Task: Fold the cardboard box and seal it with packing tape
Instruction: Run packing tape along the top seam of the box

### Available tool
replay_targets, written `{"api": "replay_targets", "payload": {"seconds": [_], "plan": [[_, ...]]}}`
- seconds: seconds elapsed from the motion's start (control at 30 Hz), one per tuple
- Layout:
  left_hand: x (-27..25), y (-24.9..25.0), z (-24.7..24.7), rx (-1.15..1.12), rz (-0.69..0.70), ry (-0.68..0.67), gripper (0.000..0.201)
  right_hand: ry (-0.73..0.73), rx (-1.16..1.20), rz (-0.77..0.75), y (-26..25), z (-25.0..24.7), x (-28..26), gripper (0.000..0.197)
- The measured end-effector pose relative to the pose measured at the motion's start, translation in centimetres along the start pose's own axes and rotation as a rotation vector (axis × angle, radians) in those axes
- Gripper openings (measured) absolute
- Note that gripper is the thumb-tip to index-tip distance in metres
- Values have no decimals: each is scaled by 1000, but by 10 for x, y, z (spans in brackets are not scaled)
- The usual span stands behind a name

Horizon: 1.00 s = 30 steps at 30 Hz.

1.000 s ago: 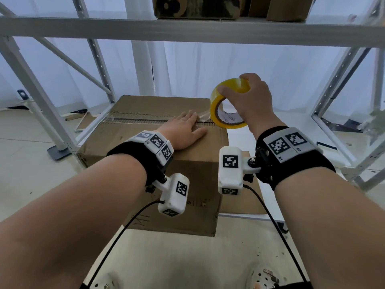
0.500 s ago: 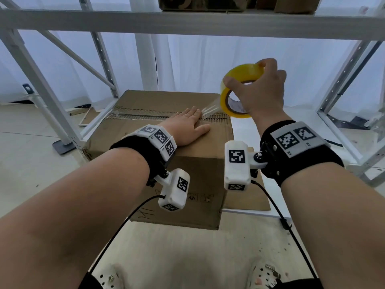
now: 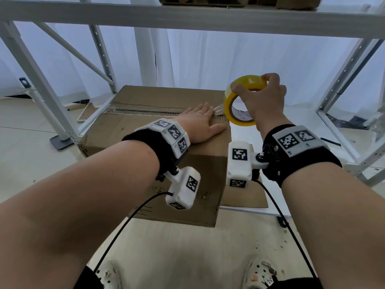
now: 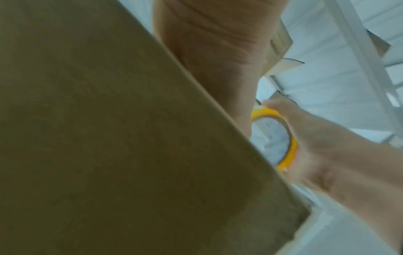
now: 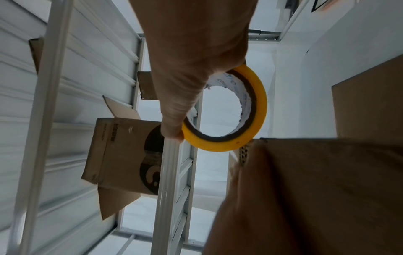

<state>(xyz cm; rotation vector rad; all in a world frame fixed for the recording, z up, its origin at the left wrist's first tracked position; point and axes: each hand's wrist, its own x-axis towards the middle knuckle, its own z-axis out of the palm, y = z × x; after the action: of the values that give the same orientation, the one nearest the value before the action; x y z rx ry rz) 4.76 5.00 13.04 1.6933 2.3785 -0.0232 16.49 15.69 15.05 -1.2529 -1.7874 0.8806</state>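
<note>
A closed brown cardboard box (image 3: 129, 130) sits on the low shelf, with clear tape laid along its top seam (image 3: 145, 110). My left hand (image 3: 200, 124) lies flat on the box top near the right edge, fingers straight, pressing on the tape. My right hand (image 3: 260, 101) grips a yellow roll of packing tape (image 3: 239, 101) held in the air just past the box's right edge, and a short clear strip runs from the roll down to the seam. The roll (image 5: 229, 110) shows in the right wrist view, thumb on its rim, and the roll (image 4: 277, 138) also appears in the left wrist view.
A white metal rack frame (image 3: 41, 84) surrounds the box, with a shelf beam (image 3: 187, 19) overhead carrying more cardboard boxes (image 5: 122, 155). A flat cardboard sheet (image 3: 245, 195) lies under the box at the right. The floor lies below, near my shoes.
My right hand lifted the tape roll up and to the right, then lowered it slightly, drawing tape off the seam end. The left hand stayed flat on the box.
</note>
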Motion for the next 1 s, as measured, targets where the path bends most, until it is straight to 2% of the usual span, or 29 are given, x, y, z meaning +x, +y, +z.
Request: {"api": "replay_targets", "payload": {"seconds": [0.13, 0.27, 0.4, 0.63, 0.83, 1.0], "plan": [[5, 9, -1, -34, 41, -3, 73, 21, -139, -98, -7, 4, -2, 81], [-1, -20, -3, -48, 63, -7, 60, 0, -64, -29, -6, 4, -2, 80], [-9, -51, -1, -70, 27, 12, 52, 0, -101, -57, -9, 7, -6, 79], [-30, -98, 5, -93, -76, 44, 51, 10, -128, -64, -12, 11, -9, 78], [-25, -71, 7, -71, -85, 71, 66, 4, -112, -39, -10, 11, -6, 79], [-11, -32, 7, -41, 11, 59, 66, -13, -59, -17, -6, 11, -4, 79]]}}
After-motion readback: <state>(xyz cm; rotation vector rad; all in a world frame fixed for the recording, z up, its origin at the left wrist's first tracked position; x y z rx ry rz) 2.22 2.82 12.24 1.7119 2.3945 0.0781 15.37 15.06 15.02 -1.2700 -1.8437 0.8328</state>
